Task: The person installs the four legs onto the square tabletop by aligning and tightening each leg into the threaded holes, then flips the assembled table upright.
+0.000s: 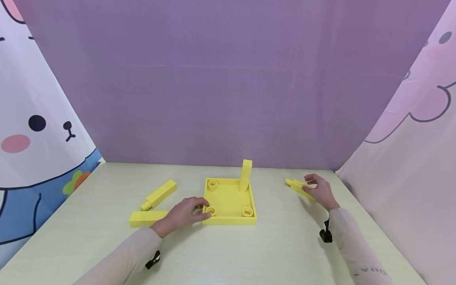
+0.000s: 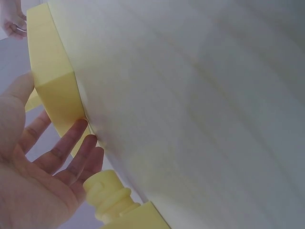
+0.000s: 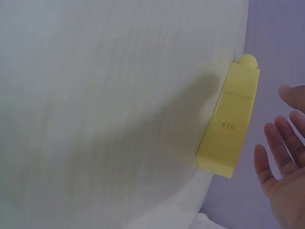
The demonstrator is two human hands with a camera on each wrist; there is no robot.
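Note:
A square yellow tray-like base [image 1: 228, 221] with round sockets at its corners lies on the table. One yellow square leg [image 1: 246, 172] stands upright at its far right corner. My left hand [image 1: 185, 213] holds the near left corner, thumb over the front rim and fingers against the left side [image 2: 59, 100]. Over at the right, a loose yellow leg [image 1: 298, 187] with a small dark marking lies on the table. My right hand [image 1: 320, 192] hovers right by that leg; the right wrist view shows the fingers [image 3: 279, 143] spread and apart from it.
Left of the base lie two more yellow legs: one angled [image 1: 160, 194] with its threaded end [image 2: 107, 191] toward me, another [image 1: 146, 218] partly behind my left hand. A purple cloth [image 1: 221, 87] rises behind the table, with printed curtains at both sides.

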